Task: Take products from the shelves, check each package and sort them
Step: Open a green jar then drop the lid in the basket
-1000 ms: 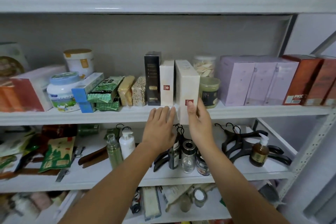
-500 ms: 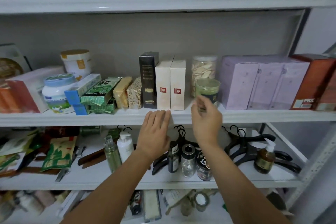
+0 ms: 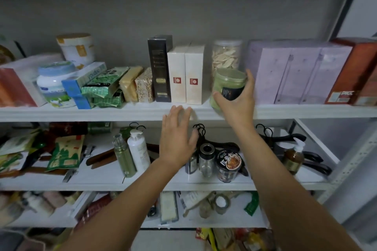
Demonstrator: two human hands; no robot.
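Note:
A green jar with a dark label (image 3: 228, 85) stands at the front of the middle shelf (image 3: 122, 111), tilted a little toward me. My right hand (image 3: 238, 102) grips it from the right and below, thumb on its left side. My left hand (image 3: 176, 138) hovers open just below the shelf edge, fingers straight, holding nothing. Two white boxes with red seals (image 3: 186, 75) stand upright side by side left of the jar, beside a tall black box (image 3: 160, 67).
Behind the green jar is a clear jar of pale slices (image 3: 225, 57). Lilac boxes (image 3: 297, 73) and red-brown boxes (image 3: 350, 71) fill the right. Green packets (image 3: 104, 85), tubs and a blue box lie left. Bottles, small jars and black hangers sit on the shelf below.
My right hand let go of the white box, now pushed back beside its twin, moved right and took hold of the green jar. My left hand dropped slightly below the shelf edge.

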